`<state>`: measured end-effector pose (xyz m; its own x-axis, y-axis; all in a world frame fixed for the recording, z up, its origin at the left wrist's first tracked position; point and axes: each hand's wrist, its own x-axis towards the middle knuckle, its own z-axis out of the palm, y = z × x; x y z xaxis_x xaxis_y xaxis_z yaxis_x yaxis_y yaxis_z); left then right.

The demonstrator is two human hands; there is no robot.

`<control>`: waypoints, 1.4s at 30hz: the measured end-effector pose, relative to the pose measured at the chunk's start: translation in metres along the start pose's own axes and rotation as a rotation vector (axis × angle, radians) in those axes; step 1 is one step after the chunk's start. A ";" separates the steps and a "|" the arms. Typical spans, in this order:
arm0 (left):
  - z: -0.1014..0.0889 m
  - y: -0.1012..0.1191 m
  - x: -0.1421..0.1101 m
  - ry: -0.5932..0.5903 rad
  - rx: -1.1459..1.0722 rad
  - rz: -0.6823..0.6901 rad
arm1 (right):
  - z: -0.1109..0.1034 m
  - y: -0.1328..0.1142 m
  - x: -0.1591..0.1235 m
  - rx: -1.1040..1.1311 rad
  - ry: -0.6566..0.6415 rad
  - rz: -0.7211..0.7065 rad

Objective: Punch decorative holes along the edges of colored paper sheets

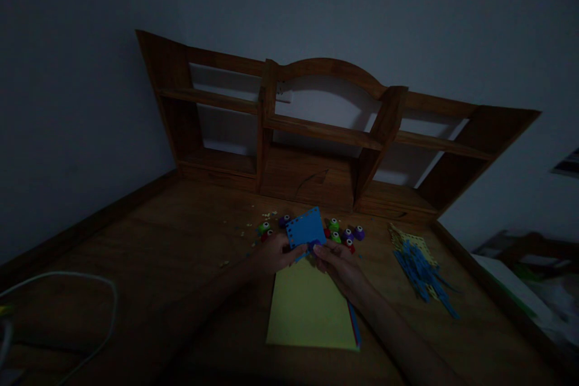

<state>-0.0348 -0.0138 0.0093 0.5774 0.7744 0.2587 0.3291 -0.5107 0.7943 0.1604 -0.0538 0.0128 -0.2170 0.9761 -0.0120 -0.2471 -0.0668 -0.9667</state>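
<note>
A blue sheet of paper [307, 227] with small holes along its left, top and right edges is held tilted over the desk. My left hand [274, 253] is closed on its lower left part, thumb toward the middle. At its lower edge, my right hand [338, 263] has its fingers closed around a small purple craft punch [313, 245], which touches the paper. How far the paper sits inside the punch is too dark to tell. Below both hands lies a yellow sheet [312, 310] on top of a stack with blue and red edges showing.
Several coloured punches stand behind the hands, including a green punch [333, 224] and a purple punch [359, 231]. Paper bits [266, 215] are scattered left. Blue paper strips [420, 271] and punched yellow strips [418, 245] lie right. A wooden shelf [316, 126] backs the desk; a white cable [113, 295] curves left.
</note>
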 end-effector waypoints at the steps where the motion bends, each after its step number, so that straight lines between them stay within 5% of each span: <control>1: 0.000 0.000 0.000 0.002 -0.001 0.010 | 0.000 0.000 0.000 0.001 -0.002 0.002; 29: -0.001 0.014 -0.005 -0.052 -0.188 -0.108 | 0.000 0.000 -0.004 -0.032 0.061 -0.008; 42: -0.003 0.020 -0.008 -0.010 -0.321 -0.206 | 0.008 -0.007 -0.010 0.055 -0.027 0.031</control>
<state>-0.0348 -0.0288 0.0246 0.5316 0.8440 0.0715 0.1891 -0.2005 0.9613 0.1566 -0.0643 0.0217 -0.2505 0.9675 -0.0346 -0.2911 -0.1093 -0.9504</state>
